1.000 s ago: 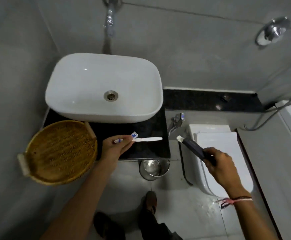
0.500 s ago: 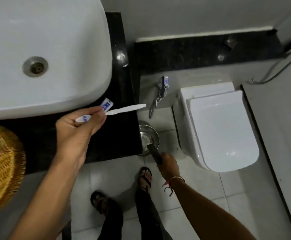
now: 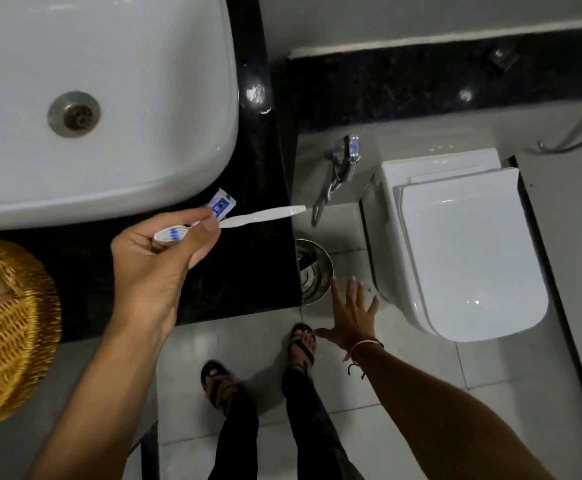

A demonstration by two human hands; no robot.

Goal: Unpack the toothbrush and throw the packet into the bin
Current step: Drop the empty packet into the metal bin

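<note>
Steel bin (image 3: 313,271) sits between black counter (image 3: 248,271) and toilet (image 3: 462,244); left hand (image 3: 158,258) grips toothbrush (image 3: 261,216), right hand (image 3: 351,313) splayed open.

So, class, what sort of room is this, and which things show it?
A bathroom: a white sink, a toilet with its lid down, and a toothbrush in the left hand.
</note>
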